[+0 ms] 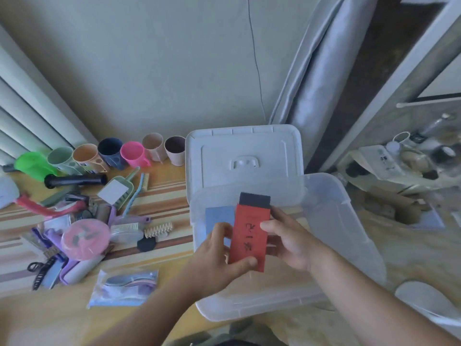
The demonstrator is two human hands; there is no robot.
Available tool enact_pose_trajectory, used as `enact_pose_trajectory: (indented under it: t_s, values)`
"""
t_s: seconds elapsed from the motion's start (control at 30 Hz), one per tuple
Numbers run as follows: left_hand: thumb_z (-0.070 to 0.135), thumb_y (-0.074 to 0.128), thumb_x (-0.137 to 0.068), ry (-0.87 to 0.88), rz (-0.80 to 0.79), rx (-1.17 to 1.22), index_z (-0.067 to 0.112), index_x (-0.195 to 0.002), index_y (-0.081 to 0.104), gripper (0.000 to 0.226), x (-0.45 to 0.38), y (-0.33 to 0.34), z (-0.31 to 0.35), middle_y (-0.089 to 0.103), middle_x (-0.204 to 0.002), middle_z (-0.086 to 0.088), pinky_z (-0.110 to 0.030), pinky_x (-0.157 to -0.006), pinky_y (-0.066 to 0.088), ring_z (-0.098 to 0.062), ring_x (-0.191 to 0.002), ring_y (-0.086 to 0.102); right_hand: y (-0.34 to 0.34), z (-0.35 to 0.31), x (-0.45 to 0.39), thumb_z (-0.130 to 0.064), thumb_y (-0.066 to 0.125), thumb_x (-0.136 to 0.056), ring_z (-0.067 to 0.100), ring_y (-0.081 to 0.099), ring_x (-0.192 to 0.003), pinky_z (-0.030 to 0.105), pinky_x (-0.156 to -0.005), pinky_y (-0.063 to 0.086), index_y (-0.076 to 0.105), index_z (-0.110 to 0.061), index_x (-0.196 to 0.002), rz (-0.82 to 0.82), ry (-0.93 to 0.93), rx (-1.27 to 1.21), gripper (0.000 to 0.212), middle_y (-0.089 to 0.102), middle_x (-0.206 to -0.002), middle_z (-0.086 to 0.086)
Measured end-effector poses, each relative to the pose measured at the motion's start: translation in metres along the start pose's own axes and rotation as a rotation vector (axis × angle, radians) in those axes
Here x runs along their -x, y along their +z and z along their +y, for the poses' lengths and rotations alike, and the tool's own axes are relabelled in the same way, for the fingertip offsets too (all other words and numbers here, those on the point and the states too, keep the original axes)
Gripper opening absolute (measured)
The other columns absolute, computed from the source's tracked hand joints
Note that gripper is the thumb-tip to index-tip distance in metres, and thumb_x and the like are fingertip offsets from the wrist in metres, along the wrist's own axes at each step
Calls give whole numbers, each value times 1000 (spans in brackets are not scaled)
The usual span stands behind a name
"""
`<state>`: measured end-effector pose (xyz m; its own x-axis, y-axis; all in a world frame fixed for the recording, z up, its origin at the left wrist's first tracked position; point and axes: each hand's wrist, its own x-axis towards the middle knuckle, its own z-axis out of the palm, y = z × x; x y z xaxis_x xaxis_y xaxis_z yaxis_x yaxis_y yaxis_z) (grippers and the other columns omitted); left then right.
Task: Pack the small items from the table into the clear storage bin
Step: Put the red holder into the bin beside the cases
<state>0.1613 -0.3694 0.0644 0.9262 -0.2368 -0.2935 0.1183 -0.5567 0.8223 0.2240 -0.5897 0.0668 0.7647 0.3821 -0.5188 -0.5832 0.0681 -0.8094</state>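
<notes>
Head view: both hands, left hand and right hand, pinch a red card above the clear storage bin. Risk: a loose pinch could drop it outside, onto the cluttered surface.

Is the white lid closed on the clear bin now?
No, the white lid stands propped behind the open clear bin, while both hands hold a red card over it.
</notes>
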Motion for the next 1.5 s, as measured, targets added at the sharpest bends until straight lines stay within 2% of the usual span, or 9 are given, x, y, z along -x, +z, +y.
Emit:
enact_pose_trajectory:
  t_s: [0.27,0.43,0.57,0.67,0.83,0.97,1.2,1.4,1.5]
  values:
    - [52,85,-75,-161,-103,280,71,-148,6,109,-8,-16,-4,58,-131,16,-33,-82,56,-9,-99,75,-15,6,-17,-24,71,-83,37,70,-115,48,-97,58,68,-32,-136,-163,93,106,54,74,-126,12]
    - [29,79,-70,-89,-5,111,65,-143,36,92,-16,-29,-1,63,-111,18,-41,-83,63,-5,-96,68,-13,-4,-22,-31,79,-71,26,72,-112,40,-89,60,65,-28,-133,-121,-43,178,63,71,-131,11]
    - [37,72,-72,-96,-274,-74,81,-130,38,80,-35,-56,18,63,-113,25,-26,-71,61,-2,-88,71,-22,-22,-15,-39,89,-73,8,66,-124,28,-91,56,49,-59,-140,-136,-154,417,81,66,-134,-20]
    - [38,73,-73,-63,-378,-103,76,-130,43,74,-54,-66,37,67,-111,31,-17,-74,52,7,-89,68,-20,-26,-13,-47,93,-75,12,68,-124,44,-104,56,42,-64,-147,-290,-70,639,90,66,-136,-18]
    - [49,77,-83,-116,-120,452,47,-120,68,38,-69,-66,43,67,-120,8,-36,-78,60,-20,-100,74,-16,-18,-13,-36,94,-73,25,75,-114,51,-103,58,47,-58,-148,-209,10,439,91,76,-123,7]
    - [74,57,-85,-244,93,674,59,-137,49,54,-50,-45,19,62,-133,2,-39,-92,57,-23,-111,70,-18,6,-10,-28,83,-83,33,71,-119,44,-93,59,61,-40,-143,-159,55,0,65,66,-141,16]
    - [69,83,-71,-318,-77,531,60,-156,7,115,-23,-1,-10,70,-127,13,-44,-108,49,-10,-111,71,2,39,-9,-22,81,-90,36,68,-128,61,-116,44,55,-33,-145,-113,87,-40,62,66,-146,7]
    - [44,86,-74,-256,-93,383,54,-154,21,104,-17,-8,-15,65,-129,10,-44,-99,56,-15,-105,73,2,21,-17,-24,78,-82,27,75,-115,51,-101,55,57,-26,-141,-59,48,95,63,74,-131,6]
    - [49,75,-75,-68,-14,-62,45,-147,33,84,-21,-20,-9,63,-127,16,-32,-94,51,-13,-114,64,-3,10,-23,-9,84,-75,26,74,-112,39,-88,60,60,-24,-137,-28,-78,202,68,75,-123,9]
